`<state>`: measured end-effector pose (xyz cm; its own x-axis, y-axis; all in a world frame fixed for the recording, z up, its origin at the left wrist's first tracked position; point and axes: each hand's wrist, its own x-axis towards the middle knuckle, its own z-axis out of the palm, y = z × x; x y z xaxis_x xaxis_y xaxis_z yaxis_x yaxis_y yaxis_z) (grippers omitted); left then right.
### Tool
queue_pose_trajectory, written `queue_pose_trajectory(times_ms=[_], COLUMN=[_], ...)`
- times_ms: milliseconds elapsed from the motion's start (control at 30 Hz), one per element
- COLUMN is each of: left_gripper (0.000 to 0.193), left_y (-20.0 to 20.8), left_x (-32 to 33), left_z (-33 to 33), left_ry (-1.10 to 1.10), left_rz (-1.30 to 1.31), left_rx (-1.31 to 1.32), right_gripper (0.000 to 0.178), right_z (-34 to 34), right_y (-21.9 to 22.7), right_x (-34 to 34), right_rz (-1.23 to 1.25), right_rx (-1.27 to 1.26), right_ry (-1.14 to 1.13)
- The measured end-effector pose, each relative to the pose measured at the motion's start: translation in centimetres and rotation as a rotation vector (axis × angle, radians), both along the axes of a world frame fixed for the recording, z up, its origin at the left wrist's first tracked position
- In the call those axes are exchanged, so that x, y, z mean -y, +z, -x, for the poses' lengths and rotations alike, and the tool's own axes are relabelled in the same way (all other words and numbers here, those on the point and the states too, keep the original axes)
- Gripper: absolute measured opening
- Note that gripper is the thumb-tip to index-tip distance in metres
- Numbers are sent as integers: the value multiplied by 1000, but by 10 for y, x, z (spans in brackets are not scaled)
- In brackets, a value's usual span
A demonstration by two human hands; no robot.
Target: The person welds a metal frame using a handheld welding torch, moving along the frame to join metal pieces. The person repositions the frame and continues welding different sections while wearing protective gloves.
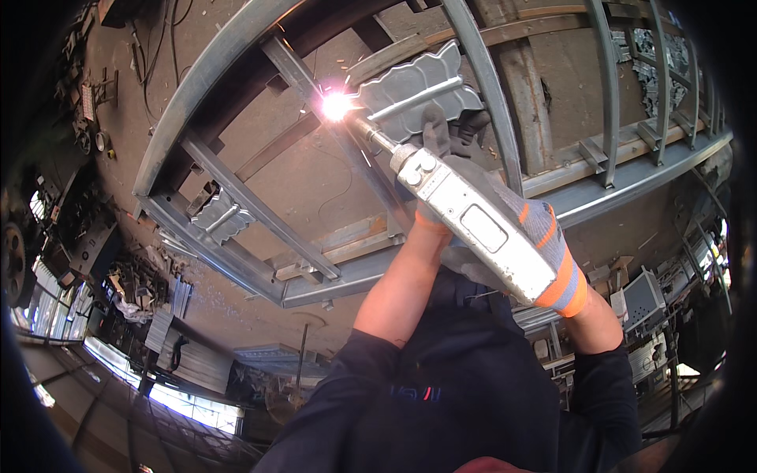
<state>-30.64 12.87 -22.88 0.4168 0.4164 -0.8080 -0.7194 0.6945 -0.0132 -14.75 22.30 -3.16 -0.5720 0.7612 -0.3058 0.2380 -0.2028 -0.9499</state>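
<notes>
My right hand (544, 229), in a grey glove with orange bands, is wrapped around a white handheld welding gun (481, 217). The gun slants up and to the left, its nozzle at a bright arc with sparks flying. That glare hides the joint on a grey steel bar. Just right of the arc lies a scalloped, wing-shaped metal ornament (418, 91) with a rod along its middle. My left forearm passes beneath the gun. Beyond it, the gloved left hand (449, 138) grips the ornament's lower right edge, partly hidden by the gun.
A large curved steel frame (169, 138) with crossbars surrounds the work. A second ornament (222, 217) sits between bars at its left. Upright bars (607, 87) stand at the right. Cables (146, 63) lie on the floor at upper left; stacked metal sheets (189, 343) are at lower left.
</notes>
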Motion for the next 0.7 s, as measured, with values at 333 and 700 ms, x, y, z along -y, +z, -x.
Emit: queue_pose_trajectory(times_ms=[333, 700], left_gripper=[24, 25], left_y=[7, 6], left_x=[-16, -39], left_z=[-17, -65], left_ry=[221, 428], left_rz=[-187, -361], left_rx=[-196, -450], right_gripper=[68, 68], right_z=[-21, -30], right_y=[34, 17], right_x=[18, 55], right_rz=[94, 206], right_rx=[143, -7], right_ry=[-56, -114])
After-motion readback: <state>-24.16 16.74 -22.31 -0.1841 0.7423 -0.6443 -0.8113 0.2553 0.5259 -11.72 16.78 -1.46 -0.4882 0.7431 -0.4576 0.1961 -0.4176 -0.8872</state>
